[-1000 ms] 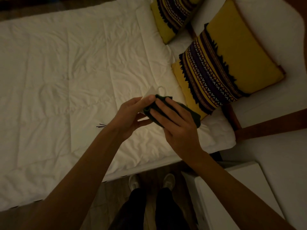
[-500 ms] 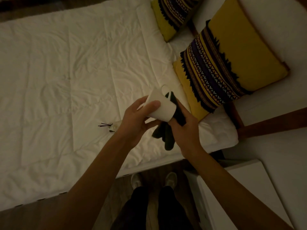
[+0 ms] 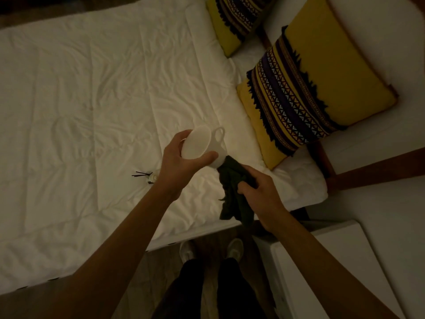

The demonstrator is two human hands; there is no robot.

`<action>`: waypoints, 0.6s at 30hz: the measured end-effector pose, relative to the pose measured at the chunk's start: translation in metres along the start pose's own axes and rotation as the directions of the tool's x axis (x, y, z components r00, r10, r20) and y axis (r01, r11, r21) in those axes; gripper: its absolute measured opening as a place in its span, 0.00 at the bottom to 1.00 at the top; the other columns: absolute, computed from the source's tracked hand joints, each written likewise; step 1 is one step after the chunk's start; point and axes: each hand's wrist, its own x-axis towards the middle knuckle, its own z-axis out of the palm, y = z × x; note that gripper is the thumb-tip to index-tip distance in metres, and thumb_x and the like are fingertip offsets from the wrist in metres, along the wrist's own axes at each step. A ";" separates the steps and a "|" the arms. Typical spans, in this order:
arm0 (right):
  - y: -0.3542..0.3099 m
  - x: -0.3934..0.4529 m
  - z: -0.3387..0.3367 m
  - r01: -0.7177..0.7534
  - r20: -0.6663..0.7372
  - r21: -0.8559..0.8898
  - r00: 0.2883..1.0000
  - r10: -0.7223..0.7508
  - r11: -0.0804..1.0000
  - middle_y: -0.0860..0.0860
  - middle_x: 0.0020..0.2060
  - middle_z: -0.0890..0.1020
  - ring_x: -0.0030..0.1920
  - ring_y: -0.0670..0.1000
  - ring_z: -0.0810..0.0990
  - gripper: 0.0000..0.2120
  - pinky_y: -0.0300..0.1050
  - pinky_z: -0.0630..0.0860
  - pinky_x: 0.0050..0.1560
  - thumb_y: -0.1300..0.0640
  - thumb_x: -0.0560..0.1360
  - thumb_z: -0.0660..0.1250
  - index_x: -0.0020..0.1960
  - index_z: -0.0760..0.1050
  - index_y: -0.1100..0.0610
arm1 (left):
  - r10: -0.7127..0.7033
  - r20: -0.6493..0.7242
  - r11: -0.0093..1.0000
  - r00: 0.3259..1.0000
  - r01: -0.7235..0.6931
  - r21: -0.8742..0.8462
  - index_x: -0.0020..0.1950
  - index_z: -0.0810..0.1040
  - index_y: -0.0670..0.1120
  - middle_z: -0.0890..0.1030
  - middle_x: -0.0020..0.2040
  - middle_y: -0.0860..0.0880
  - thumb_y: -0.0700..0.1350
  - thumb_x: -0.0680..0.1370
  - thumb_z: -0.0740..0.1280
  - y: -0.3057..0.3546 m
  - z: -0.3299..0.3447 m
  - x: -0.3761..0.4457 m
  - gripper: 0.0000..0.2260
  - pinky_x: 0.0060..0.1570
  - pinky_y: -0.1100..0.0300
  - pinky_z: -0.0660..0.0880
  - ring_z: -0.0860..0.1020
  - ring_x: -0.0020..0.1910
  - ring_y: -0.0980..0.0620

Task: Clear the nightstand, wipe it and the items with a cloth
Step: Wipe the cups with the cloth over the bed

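Change since a moment ago: I am tipping the mug [image 3: 202, 146] further, its base now turned up toward me, and the cloth [image 3: 234, 192] is hanging lower, out from under my fingers.

Left hand [image 3: 181, 164]: I am closing it around the mug's body, thumb on the near side, fingers wrapped behind; handle pointing away toward the pillows.

Right hand [image 3: 259, 192]: I am clenching it on the bunched dark cloth, whose top end is pushed up against the mug's mouth; the rest is dangling below my fist.

Mug, handling: white, I judge ceramic, so rigid, smooth, breakable and a bit slippery; I am holding it best by the body, with the handle as the surer alternative.

Cloth, handling: soft, limp, light; gripping it anywhere works.

Position: both items are held above the bed [image 3: 92, 111], between my hands, which are near each other.

Further out: a small bottle with dark sticks [image 3: 149, 178] is lying on the bed just left of my left wrist; patterned pillow [image 3: 322, 88] beyond; the nightstand [image 3: 333, 272] is at lower right, its visible top bare.
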 end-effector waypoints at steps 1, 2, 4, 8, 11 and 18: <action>0.004 0.002 -0.002 -0.006 -0.037 -0.001 0.999 0.006 1.000 0.36 0.43 0.85 0.47 0.37 0.83 0.27 0.30 0.78 0.44 0.68 0.77 0.63 0.53 0.78 0.34 | 0.018 -0.019 0.998 1.000 -0.017 0.060 0.64 0.73 0.57 0.77 0.59 0.57 0.53 0.63 0.82 -0.007 -0.001 0.001 0.32 0.49 0.63 0.80 0.78 0.57 0.58; 0.008 0.004 -0.003 -0.011 -0.077 0.004 0.997 0.011 1.000 0.34 0.43 0.84 0.47 0.34 0.82 0.27 0.28 0.77 0.43 0.68 0.77 0.63 0.53 0.77 0.34 | 0.036 -0.030 0.993 0.999 -0.033 0.111 0.63 0.72 0.59 0.76 0.59 0.58 0.52 0.64 0.83 -0.015 -0.002 0.003 0.32 0.47 0.67 0.79 0.77 0.56 0.62; 0.015 0.010 -0.005 -0.020 -0.139 0.007 0.990 0.021 1.000 0.33 0.46 0.82 0.46 0.32 0.81 0.25 0.26 0.76 0.42 0.67 0.77 0.64 0.55 0.76 0.35 | 0.052 -0.039 0.985 0.998 -0.045 0.168 0.63 0.71 0.59 0.75 0.58 0.59 0.50 0.63 0.84 -0.032 -0.003 0.009 0.33 0.46 0.72 0.76 0.76 0.55 0.66; 0.029 0.030 -0.002 -0.031 -0.189 -0.022 0.982 0.027 0.999 0.36 0.48 0.81 0.45 0.30 0.79 0.22 0.24 0.75 0.40 0.67 0.77 0.64 0.60 0.76 0.42 | 0.034 -0.085 0.957 0.996 -0.008 0.289 0.66 0.70 0.54 0.75 0.62 0.53 0.51 0.61 0.85 -0.074 -0.003 0.028 0.38 0.55 0.58 0.76 0.76 0.59 0.54; 0.042 0.047 0.003 -0.032 -0.175 -0.073 0.984 0.019 0.997 0.37 0.49 0.81 0.46 0.31 0.80 0.23 0.24 0.75 0.40 0.66 0.76 0.64 0.65 0.76 0.45 | 0.076 -0.083 0.898 0.994 -0.032 0.439 0.68 0.70 0.50 0.73 0.61 0.54 0.49 0.61 0.84 -0.105 -0.003 0.047 0.40 0.57 0.56 0.73 0.74 0.60 0.52; 0.084 0.093 0.019 -0.049 -0.104 -0.214 0.994 0.027 0.976 0.44 0.53 0.82 0.53 0.42 0.80 0.23 0.35 0.76 0.53 0.65 0.76 0.65 0.69 0.75 0.48 | -0.040 0.150 0.732 0.988 -0.073 0.677 0.74 0.67 0.49 0.65 0.68 0.42 0.37 0.61 0.79 -0.174 -0.015 0.085 0.43 0.57 0.48 0.76 0.72 0.62 0.41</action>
